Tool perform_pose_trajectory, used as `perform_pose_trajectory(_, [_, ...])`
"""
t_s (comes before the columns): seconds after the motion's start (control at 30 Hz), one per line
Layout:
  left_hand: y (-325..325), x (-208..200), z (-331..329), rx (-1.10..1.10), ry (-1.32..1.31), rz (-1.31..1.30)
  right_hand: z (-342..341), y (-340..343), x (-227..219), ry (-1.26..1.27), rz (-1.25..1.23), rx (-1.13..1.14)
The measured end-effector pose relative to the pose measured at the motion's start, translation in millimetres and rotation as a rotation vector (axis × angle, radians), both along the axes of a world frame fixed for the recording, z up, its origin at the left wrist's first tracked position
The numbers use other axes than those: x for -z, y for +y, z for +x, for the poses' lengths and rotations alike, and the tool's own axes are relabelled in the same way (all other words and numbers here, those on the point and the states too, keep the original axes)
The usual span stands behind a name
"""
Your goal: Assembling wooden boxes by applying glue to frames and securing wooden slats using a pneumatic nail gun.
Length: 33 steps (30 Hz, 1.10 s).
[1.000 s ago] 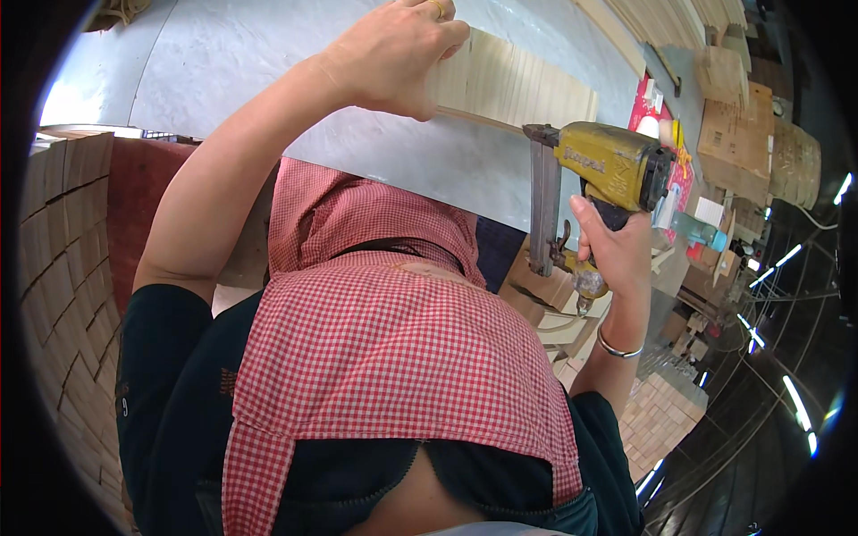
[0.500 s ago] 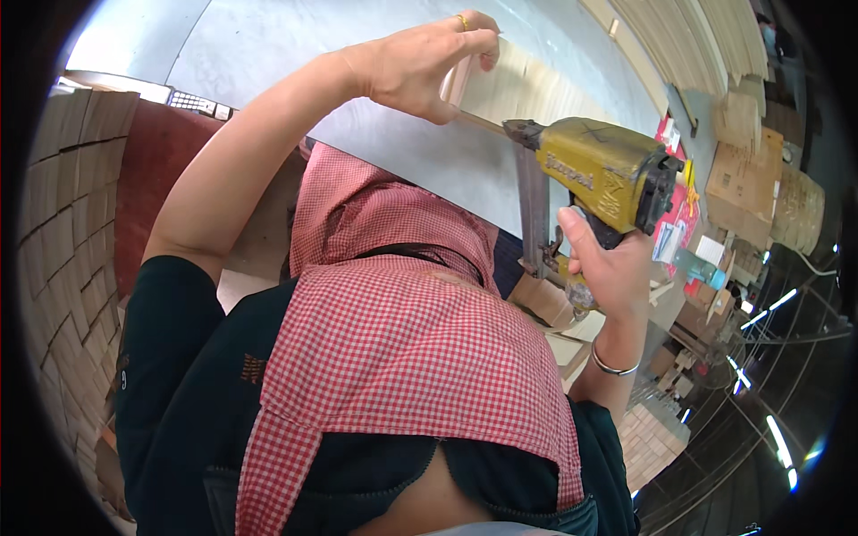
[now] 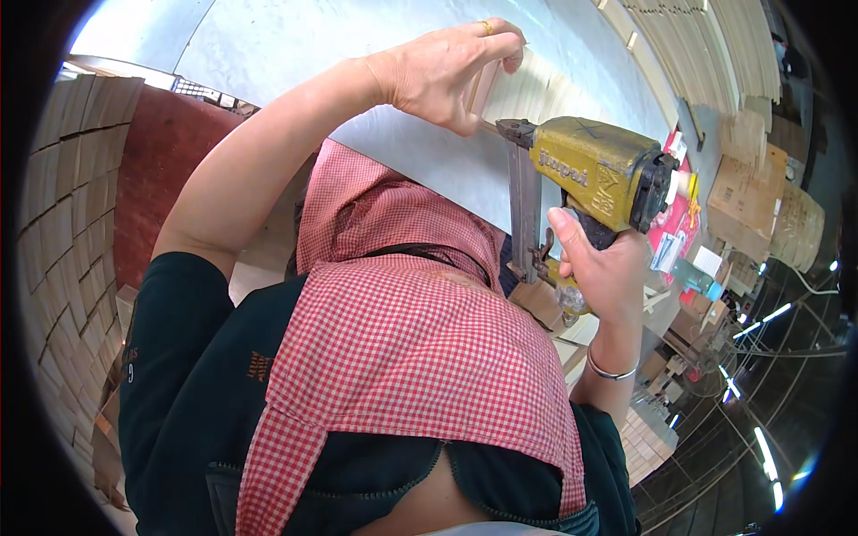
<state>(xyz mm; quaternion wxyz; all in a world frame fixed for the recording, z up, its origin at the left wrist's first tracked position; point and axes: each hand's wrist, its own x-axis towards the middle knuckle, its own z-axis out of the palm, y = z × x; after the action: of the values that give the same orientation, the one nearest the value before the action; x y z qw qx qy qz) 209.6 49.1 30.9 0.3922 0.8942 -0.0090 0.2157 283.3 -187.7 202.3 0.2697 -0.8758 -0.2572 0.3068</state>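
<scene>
My right hand (image 3: 609,275) is wrapped round the black grip of a yellow pneumatic nail gun (image 3: 594,165), held level with its dark nose pointing left. The nose meets the near edge of a pale wooden workpiece (image 3: 539,85), which looks like a shallow box or panel with a raised end strip. My left hand (image 3: 447,76) grips that workpiece at its left end, with the thumb on the near side and the fingers curled over the far side. The far part of the workpiece partly merges with the glare on the grey tabletop (image 3: 393,143).
Stacked wooden boards (image 3: 71,214) rise on the left beside a red panel (image 3: 170,170). Long wooden strips (image 3: 697,54) lie at the far right, with a cardboard box (image 3: 746,201) nearby. A plastic bottle (image 3: 697,279) stands right of my right hand.
My left hand and the workpiece have shifted slightly right in the picture. The gun's nose has come closer to the left thumb and now meets the workpiece edge.
</scene>
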Motion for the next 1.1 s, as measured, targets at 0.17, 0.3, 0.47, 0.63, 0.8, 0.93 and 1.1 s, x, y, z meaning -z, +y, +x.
perform_pose_trajectory(0.17, [7, 8, -4, 0.021, -0.012, -0.014, -4, 15, -4, -0.098, -0.118, -0.102])
perform_pose_trajectory(0.3, [-6, 5, -41, -0.162, 0.059, 0.064, -4, 7, 5, -0.137, 0.112, -0.186])
perform_pose_trajectory(0.47, [-84, -15, -133, -0.532, 0.308, 0.032, -2, -22, 5, -0.143, 0.163, -0.111])
perform_pose_trajectory(0.63, [-103, -2, -107, -0.259, 0.200, -0.345, -3, -30, -9, -0.088, 0.007, 0.151])
perform_pose_trajectory(0.8, [-26, 4, -34, -0.659, -0.096, -0.564, 0, -72, 4, -0.117, 0.002, 0.206])
perform_pose_trajectory(0.93, [68, 26, 20, -0.818, -0.040, -0.228, -12, -77, 1, -0.156, -0.138, 0.175])
perform_pose_trajectory(1.1, [101, 26, 33, -0.674, 0.027, -0.185, -19, -59, 3, -0.039, -0.095, 0.126])
